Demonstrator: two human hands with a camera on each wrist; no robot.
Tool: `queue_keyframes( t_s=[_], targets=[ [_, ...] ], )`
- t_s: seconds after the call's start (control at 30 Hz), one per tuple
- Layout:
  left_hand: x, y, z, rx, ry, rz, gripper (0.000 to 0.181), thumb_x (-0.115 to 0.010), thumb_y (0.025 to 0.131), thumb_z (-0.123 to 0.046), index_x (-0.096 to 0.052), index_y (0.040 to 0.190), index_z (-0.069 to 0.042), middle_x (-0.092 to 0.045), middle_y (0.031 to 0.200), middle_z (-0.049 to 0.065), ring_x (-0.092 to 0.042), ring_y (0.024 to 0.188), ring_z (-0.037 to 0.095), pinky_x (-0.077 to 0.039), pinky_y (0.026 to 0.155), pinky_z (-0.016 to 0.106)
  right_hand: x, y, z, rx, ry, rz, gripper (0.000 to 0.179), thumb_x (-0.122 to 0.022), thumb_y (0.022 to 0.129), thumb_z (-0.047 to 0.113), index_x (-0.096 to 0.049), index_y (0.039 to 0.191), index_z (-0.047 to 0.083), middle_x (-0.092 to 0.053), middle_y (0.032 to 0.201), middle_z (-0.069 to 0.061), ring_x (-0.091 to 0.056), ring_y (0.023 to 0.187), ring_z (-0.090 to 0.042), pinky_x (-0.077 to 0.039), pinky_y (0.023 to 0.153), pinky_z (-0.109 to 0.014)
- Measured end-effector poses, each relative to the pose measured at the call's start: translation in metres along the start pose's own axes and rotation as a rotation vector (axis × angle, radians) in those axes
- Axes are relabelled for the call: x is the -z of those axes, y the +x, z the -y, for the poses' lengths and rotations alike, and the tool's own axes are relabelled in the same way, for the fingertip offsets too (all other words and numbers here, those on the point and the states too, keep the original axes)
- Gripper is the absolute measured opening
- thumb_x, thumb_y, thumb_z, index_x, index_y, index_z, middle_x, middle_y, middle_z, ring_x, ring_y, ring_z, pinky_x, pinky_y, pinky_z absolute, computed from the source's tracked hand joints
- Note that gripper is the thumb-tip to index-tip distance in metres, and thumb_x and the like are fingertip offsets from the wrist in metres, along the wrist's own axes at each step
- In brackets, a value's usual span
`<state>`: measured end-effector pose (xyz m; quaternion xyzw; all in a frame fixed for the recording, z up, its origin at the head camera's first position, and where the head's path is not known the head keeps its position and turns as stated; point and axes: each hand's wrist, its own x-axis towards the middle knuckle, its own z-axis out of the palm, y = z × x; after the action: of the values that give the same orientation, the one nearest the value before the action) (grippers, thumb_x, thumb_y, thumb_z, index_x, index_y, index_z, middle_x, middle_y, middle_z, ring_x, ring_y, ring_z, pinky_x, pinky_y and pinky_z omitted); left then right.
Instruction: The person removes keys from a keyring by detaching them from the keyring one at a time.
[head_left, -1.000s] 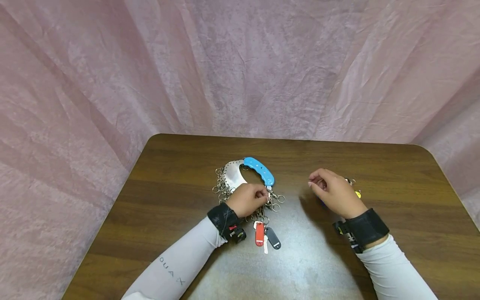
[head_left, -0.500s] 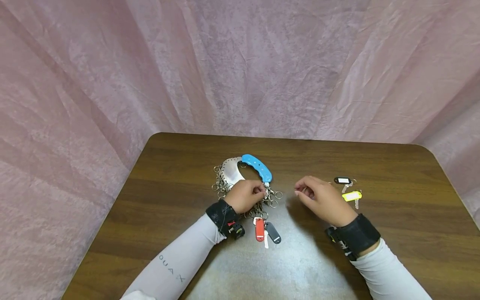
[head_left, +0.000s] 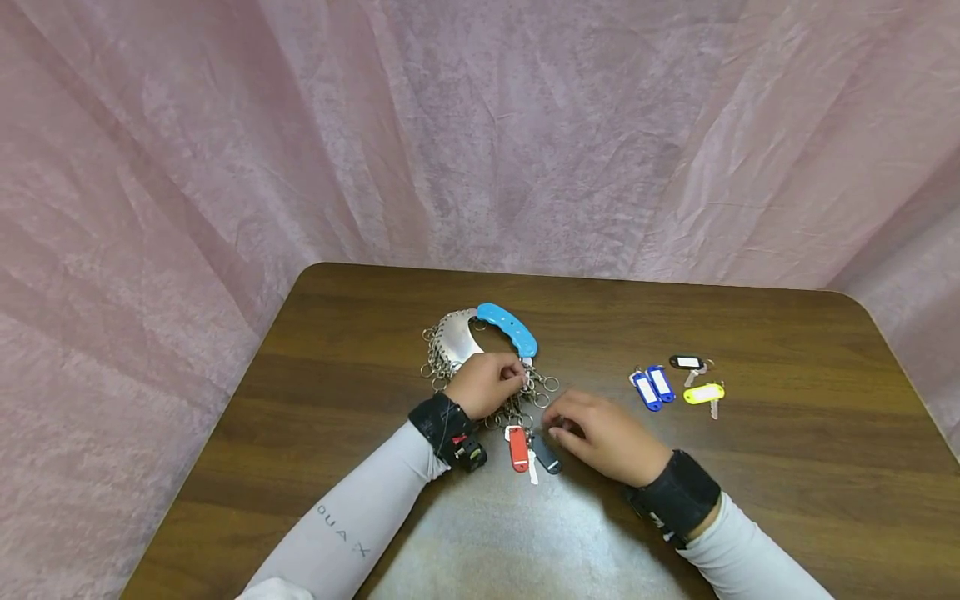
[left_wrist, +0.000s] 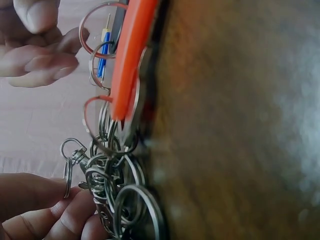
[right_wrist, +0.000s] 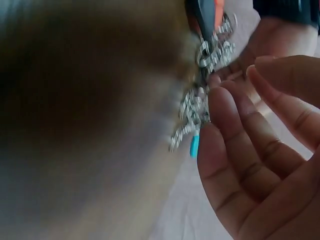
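A curved metal key holder (head_left: 454, 337) with a blue handle (head_left: 512, 328) lies on the table, fringed with several metal rings and swivel clasps. My left hand (head_left: 483, 386) rests over its near side and pinches a small split ring (left_wrist: 68, 177) hanging from a clasp. A red key tag (head_left: 518, 451), a dark grey key tag (head_left: 547, 456) and a key (head_left: 533, 469) hang at the near end of the fringe. Just right of these, my right hand (head_left: 606, 437) hovers with loosely bent fingers (right_wrist: 225, 112) and holds nothing.
Two blue key tags (head_left: 651, 388) lie on the brown table (head_left: 360, 333) to the right. Beside them are a black key tag (head_left: 686, 362) and a yellow key tag (head_left: 703, 393), each with a key. A pink curtain (head_left: 480, 133) hangs behind the table.
My right hand has moved left and nearer, from the loose tags to beside the red and grey ones, uncovering the blue tags. My left hand keeps its pinch; the holder has shifted slightly in view.
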<state>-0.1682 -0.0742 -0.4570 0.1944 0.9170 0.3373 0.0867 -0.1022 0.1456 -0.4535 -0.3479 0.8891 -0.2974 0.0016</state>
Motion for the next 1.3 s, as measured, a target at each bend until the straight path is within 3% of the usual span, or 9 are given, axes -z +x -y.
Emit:
queue_keyframes(
  t_s=[0.2,0.43,0.67,0.93,1.3],
  targets=[
    [0.001,0.001,-0.002,0.007,0.004,0.008,0.007,-0.066,0.093,-0.016,-0.071,0.089,-0.014,-0.07,0.08,-0.002,-0.057,0.071,0.006,-0.046,0.069,0.022,-0.011,0.002,0.007,-0.001,-0.01,0.034,0.017,-0.073,0.092,0.016,-0.07,0.108,0.013,-0.067,0.1,0.002,-0.061,0.083,-0.009,-0.052,0.075,-0.027],
    [-0.002,0.0,0.0,0.017,0.007,0.012,0.007,-0.065,0.093,-0.016,-0.07,0.088,-0.016,-0.069,0.081,-0.003,-0.057,0.073,0.006,-0.047,0.07,0.022,-0.018,0.001,0.012,0.031,-0.027,0.073,0.024,-0.073,0.091,0.018,-0.072,0.115,0.016,-0.065,0.106,0.003,-0.063,0.094,-0.01,-0.053,0.083,-0.031],
    [-0.005,-0.001,0.001,-0.017,0.011,-0.003,0.007,-0.064,0.092,-0.014,-0.068,0.086,-0.015,-0.066,0.077,-0.005,-0.055,0.07,0.005,-0.045,0.067,0.022,-0.02,-0.001,0.011,0.021,-0.016,0.074,0.017,-0.075,0.09,0.017,-0.072,0.106,0.014,-0.065,0.104,0.004,-0.065,0.096,-0.011,-0.055,0.085,-0.033],
    [-0.003,0.001,-0.003,0.004,0.04,0.014,0.007,-0.065,0.093,-0.016,-0.067,0.086,-0.016,-0.066,0.079,-0.004,-0.055,0.071,0.007,-0.044,0.067,0.022,-0.02,0.0,0.007,-0.055,0.013,0.079,0.012,-0.075,0.088,0.015,-0.068,0.098,0.014,-0.061,0.095,0.004,-0.057,0.079,-0.007,-0.049,0.072,-0.024],
    [-0.003,-0.003,-0.008,-0.007,0.086,0.012,0.002,-0.07,0.089,-0.016,-0.069,0.089,-0.014,-0.068,0.083,-0.002,-0.06,0.074,0.008,-0.046,0.069,0.022,-0.019,0.001,0.003,-0.076,0.007,0.045,0.014,-0.075,0.087,0.015,-0.062,0.09,0.016,-0.056,0.089,0.003,-0.051,0.074,-0.004,-0.043,0.066,-0.021]
  ],
)
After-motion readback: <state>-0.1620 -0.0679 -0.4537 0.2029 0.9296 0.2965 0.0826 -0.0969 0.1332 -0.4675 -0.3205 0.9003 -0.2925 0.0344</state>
